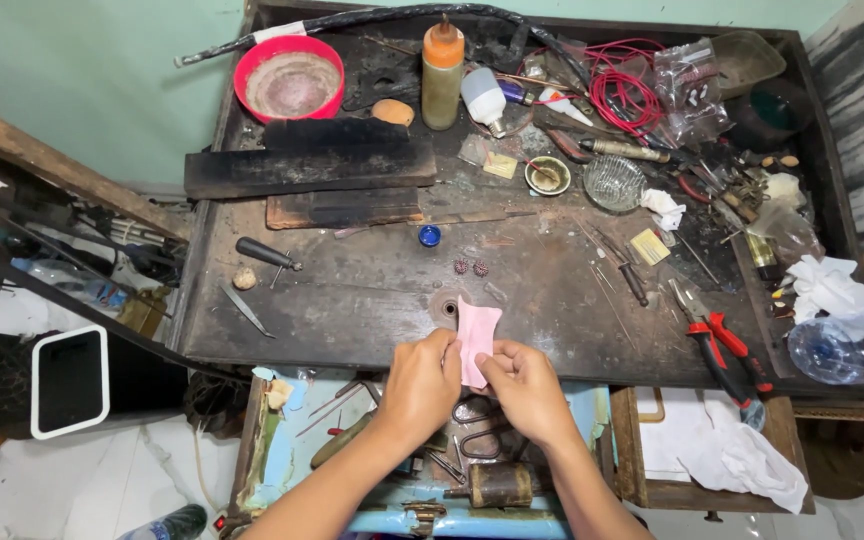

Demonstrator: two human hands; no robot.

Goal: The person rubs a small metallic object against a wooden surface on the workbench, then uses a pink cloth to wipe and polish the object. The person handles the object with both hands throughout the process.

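left hand (pixel 422 385) + right hand (pixel 524 385): both pinch pink paper slip (pixel 477 338) | above near edge of dark workbench (pixel 372 300) | two small red beads (pixel 470 268) just beyond | red-handled pliers (pixel 720 345) to the right

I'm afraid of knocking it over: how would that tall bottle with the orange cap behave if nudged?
The bottle stands upright, tall and narrow, so it probably tips easily. It looks like light plastic; being round, it would likely roll toward the red bowl.
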